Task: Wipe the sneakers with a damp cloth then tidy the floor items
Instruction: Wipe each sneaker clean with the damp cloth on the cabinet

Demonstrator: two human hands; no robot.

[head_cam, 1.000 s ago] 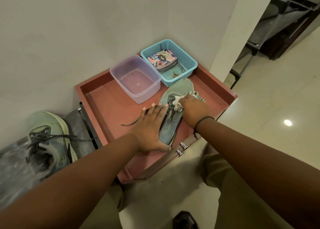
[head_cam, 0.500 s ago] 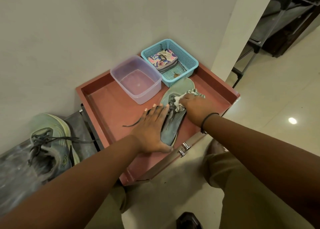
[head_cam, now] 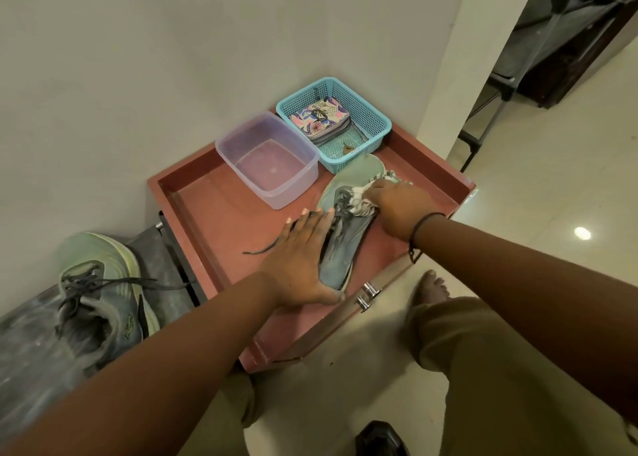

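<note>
Wiping goes best with the sneaker [head_cam: 340,248] pinned flat in the red tray [head_cam: 207,214]: left hand [head_cam: 300,258], fingers straight, presses its side while right hand [head_cam: 397,207] clutches the cloth [head_cam: 359,203] against the laces; short firm strokes toward the toe seem wise

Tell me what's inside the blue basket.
The blue basket holds a floral pouch and a small brown scrap. Anything under the pouch is hidden.

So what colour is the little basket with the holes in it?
The basket is light blue, almost turquoise. The head view shows it clearly, at the back of the red tray.
</note>
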